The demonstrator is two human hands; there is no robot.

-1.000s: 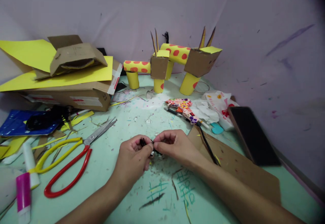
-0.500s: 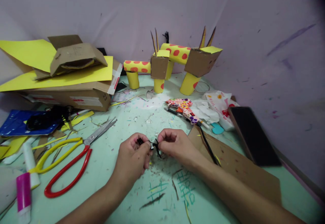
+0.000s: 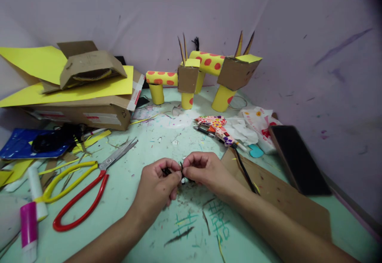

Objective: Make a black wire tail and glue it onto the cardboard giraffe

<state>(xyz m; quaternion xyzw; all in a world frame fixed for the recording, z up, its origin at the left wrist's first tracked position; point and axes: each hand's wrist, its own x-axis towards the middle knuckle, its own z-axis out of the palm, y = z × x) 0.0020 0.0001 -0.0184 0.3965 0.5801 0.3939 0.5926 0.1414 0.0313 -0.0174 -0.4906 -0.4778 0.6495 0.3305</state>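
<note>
Between my two hands is a small bundle of black yarn [image 3: 167, 171], mostly covered by the fingers. My left hand [image 3: 159, 181] is closed around it in a pinch. My right hand [image 3: 201, 169] pinches the black strands at the bundle's end, its fingertips touching those of the left. Loose ends poke out below and above the meeting fingertips. Left of the hands lie scissors [image 3: 89, 183] with one yellow and one red handle, blades parted. Behind stand two spotted yellow animals of card tubes, a smaller one [image 3: 162, 78] and a larger one [image 3: 219, 66] with a black yarn tuft [image 3: 195, 42].
Cardboard and yellow paper [image 3: 104, 90] are stacked at the back left. A black yarn heap [image 3: 55, 139] lies on a blue packet [image 3: 14, 143]. A glue tube [image 3: 29, 225] is at front left. To the right are a patterned glue gun [image 3: 216, 123], cardboard [image 3: 283, 199] and a phone [image 3: 298, 159].
My right hand has moved slightly left, so its fingertips now meet the left hand's. The black strands that hung between the hands are drawn in closer.
</note>
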